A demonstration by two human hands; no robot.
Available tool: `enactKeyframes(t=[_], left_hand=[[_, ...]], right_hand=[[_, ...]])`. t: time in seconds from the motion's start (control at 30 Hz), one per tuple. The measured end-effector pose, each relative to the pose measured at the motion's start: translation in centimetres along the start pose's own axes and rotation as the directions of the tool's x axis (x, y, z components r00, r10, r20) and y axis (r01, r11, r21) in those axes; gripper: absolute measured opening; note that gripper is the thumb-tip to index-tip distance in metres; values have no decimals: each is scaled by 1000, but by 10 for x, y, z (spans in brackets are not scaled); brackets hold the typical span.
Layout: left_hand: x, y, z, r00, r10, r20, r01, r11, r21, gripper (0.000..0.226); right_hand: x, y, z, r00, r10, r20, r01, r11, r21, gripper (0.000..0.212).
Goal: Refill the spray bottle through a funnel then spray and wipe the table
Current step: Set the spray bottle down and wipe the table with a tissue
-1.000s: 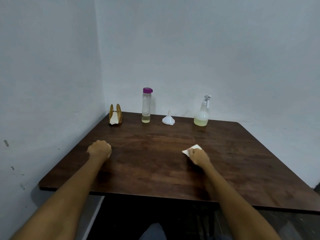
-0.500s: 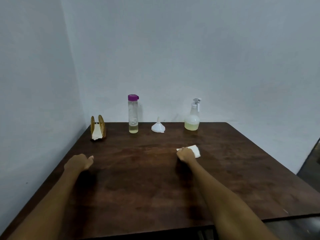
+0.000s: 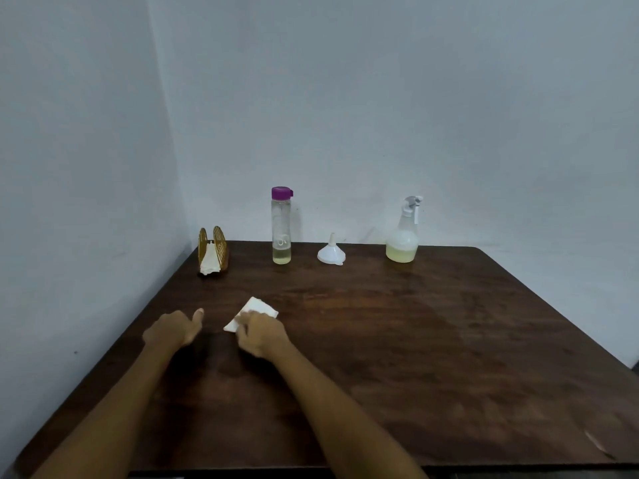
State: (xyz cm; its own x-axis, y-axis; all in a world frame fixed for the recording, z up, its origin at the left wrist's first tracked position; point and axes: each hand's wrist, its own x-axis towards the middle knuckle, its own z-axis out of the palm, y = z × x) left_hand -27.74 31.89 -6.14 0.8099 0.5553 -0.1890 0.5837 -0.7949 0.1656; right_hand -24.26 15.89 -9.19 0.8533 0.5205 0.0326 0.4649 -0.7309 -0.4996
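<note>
While our right hand (image 3: 264,335) presses the tissue (image 3: 252,312) wiping the bench (image 3: 415,340), our left hand (image 3: 176,328), loosely curled, rests idle; next, sweep the unwiped areas.

Both bare forearms reach forward, hands close together.

The left hand (image 3: 174,328) is loosely curled, thumb sticking up and forward, holding nothing. Just beside it, the right hand (image 3: 261,332) lies knuckles up, its fingers bent downward and pressing down on something white beneath them.
</note>
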Motion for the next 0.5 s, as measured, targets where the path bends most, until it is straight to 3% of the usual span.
enactKeyframes(t=[0.13, 0.23, 0.4, 0.5], left_hand=[[-10, -3, 1, 999, -50, 6, 50, 998, 36, 73], [-12, -3, 3, 999, -52, 8, 51, 997, 59, 75], [-12, 7, 6, 999, -44, 8, 43, 996, 72, 74], [-11, 13, 4, 999, -44, 6, 43, 996, 74, 73]], right_hand=[[-26, 66, -43, 983, 158, -93, -159, 987, 5, 40], [-58, 136, -89, 925, 321, -203, -332, 943, -20, 38], [-114, 233, -137, 687, 578, -440, -615, 785, 69, 36], [-116, 247, -147, 585, 677, -447, -701, 699, 141, 42]])
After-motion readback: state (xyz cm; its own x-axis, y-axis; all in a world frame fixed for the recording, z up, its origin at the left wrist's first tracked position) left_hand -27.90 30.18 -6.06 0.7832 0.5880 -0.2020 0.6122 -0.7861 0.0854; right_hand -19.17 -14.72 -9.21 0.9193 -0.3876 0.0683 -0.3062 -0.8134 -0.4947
